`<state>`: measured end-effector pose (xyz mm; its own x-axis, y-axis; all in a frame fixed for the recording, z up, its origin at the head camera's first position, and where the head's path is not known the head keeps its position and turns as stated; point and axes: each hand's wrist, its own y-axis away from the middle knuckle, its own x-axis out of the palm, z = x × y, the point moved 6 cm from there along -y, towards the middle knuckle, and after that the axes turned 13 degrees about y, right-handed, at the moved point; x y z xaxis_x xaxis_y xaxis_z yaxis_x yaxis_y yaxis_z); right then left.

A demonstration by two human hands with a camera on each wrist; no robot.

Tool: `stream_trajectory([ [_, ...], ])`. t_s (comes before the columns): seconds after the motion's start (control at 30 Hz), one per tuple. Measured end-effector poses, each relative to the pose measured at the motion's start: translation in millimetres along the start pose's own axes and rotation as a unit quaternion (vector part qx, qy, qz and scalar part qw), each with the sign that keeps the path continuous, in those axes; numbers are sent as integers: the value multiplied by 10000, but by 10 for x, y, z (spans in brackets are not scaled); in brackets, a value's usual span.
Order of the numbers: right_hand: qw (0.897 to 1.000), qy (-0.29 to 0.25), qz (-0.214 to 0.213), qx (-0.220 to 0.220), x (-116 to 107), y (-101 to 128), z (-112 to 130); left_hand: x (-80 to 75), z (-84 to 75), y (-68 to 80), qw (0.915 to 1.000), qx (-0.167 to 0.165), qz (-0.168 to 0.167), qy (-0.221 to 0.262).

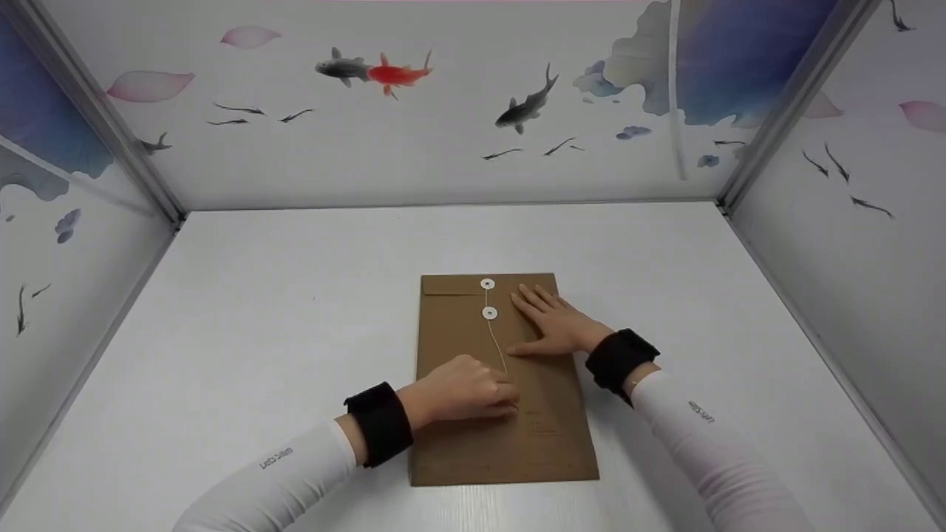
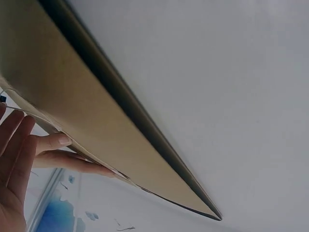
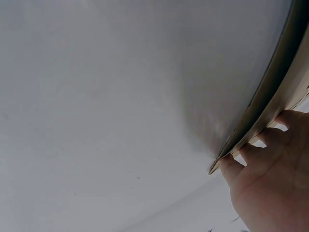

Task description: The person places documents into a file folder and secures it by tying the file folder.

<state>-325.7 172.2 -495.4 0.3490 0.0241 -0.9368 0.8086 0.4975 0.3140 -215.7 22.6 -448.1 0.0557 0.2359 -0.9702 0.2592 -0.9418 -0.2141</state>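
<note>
A brown envelope (image 1: 502,384) is laid flat on the white table (image 1: 259,295), approx. centred, long axis running near to far, flap end at the far side. Two white disc fasteners (image 1: 488,298) are set on the flap area, one just beyond the other, w/ a thin string (image 1: 497,343) trailing from the nearer disc toward the near side.

The left hand (image 1: 465,390) is placed on the envelope's mid-left section. Its fingers are curled and the fingertips (image 1: 508,395) are closed at the string's near end; string is apparently pinched, though the contact itself is too small to confirm.

The right hand (image 1: 554,325) is laid flat, palm down, on the far-right part of the envelope, fingers straight and pointing toward the far-left, just right of the discs. Nothing is grasped; the envelope is pressed only.

Black wrist straps and white sleeves are worn on both arms. In both wrist views the envelope is seen edge-on against the table.

Walls w/ painted fish and petals enclose the table on the left, far and right sides.
</note>
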Motion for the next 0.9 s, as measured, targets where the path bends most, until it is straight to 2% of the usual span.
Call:
stream_trajectory([
  [0.1, 10000, 0, -7, -23, -3, -1, -1, -29, 53, 13, 9999, -110, 19, 126],
  [0.2, 10000, 29, 17, -29, 5, -7, -4, -64, 157, 38, 9990, -378, -90, 204],
  [0.33, 10000, 39, 9, -4, 5, -7, 0, -91, 358, 100, 9953, -877, -385, 158],
  [0.43, 10000, 4, -17, 9, 0, -6, 1, -79, 535, 168, 9891, -1367, -500, 230],
  [0.57, 10000, -17, -24, 1, -1, -12, -5, -38, 772, 257, 9770, -2029, -456, 471],
  [0.67, 10000, -10, -30, -5, -2, -10, -7, -1, 928, 298, 9654, -2504, -295, 663],
  [0.83, 10000, 10, -66, -39, -3, -7, 3, 79, 1134, 333, 9371, -3348, 238, 954],
  [0.9, 10000, 35, -41, -25, 1, -9, 4, 105, 1185, 336, 9272, -3573, 406, 1046],
])
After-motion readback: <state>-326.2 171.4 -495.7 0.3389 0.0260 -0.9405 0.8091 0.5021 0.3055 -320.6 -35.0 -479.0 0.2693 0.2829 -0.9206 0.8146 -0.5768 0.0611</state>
